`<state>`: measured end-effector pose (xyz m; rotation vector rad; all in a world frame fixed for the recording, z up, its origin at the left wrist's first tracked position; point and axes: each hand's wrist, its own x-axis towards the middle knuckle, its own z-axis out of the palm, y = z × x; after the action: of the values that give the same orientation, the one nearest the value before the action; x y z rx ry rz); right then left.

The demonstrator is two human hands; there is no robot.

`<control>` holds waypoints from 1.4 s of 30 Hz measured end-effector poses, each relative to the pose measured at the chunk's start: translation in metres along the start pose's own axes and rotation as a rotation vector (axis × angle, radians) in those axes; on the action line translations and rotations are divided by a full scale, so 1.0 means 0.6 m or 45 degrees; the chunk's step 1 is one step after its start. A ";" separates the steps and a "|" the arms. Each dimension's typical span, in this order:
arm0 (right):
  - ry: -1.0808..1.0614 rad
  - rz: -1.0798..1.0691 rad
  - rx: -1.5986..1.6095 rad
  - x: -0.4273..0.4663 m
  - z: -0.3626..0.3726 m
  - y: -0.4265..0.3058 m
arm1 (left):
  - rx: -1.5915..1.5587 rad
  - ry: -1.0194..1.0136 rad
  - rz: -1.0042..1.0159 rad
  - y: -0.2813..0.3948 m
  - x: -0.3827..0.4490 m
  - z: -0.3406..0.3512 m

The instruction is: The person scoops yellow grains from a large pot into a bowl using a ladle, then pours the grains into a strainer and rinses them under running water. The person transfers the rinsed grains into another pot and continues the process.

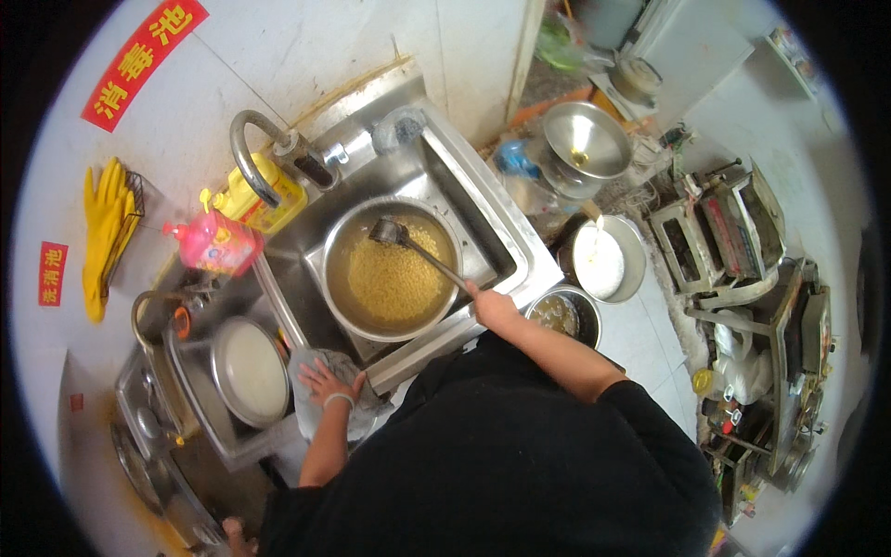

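My right hand [494, 308] is closed around the handle of a metal ladle [390, 232]. The ladle's bowl dips into a large round metal basin [330, 296] that stands in a stainless steel sink [418, 170]. Yellowish grains or beans [397, 278] lie under water in the basin. With fingers spread, my left hand [325, 383] rests flat on a grey cloth [306, 414] at the sink's front left corner. Close to my right forearm, a metal pot [595, 334] holds brownish liquid with some foam.
A curved faucet [243, 157], a yellow jug [289, 202] and a pink pump bottle [219, 244] stand along the sink's left side. In the left sink lies a basin of whitish liquid [250, 372]. At right, whitish liquid falls into a bucket [630, 257] below a metal bowl [588, 139].
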<state>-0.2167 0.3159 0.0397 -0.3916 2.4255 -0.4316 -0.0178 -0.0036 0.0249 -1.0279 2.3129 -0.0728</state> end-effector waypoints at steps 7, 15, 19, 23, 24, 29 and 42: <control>-0.918 0.056 1.521 0.036 0.052 0.052 | 0.043 -0.039 -0.037 0.009 0.002 -0.009; -1.029 0.197 1.944 -0.133 -0.045 0.099 | 0.042 -0.052 -0.045 0.008 0.000 -0.015; -0.869 0.086 2.207 -0.211 -0.083 0.109 | 0.064 -0.083 -0.071 0.010 0.006 -0.008; -0.532 0.104 2.366 -0.254 -0.118 0.109 | 0.066 -0.084 -0.069 0.011 0.006 -0.007; -0.436 0.103 2.405 -0.257 -0.123 0.112 | 0.060 -0.080 -0.070 0.011 0.006 -0.009; 0.064 0.213 2.456 -0.239 -0.156 0.155 | 0.029 -0.039 -0.080 0.000 0.028 0.016; 1.167 0.799 0.645 -0.124 -0.164 0.348 | -0.007 -0.094 -0.106 0.009 0.009 -0.007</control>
<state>-0.2588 0.5530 0.0699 0.9621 2.9163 -1.0527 -0.0266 -0.0045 0.0243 -1.1107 2.2051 -0.0609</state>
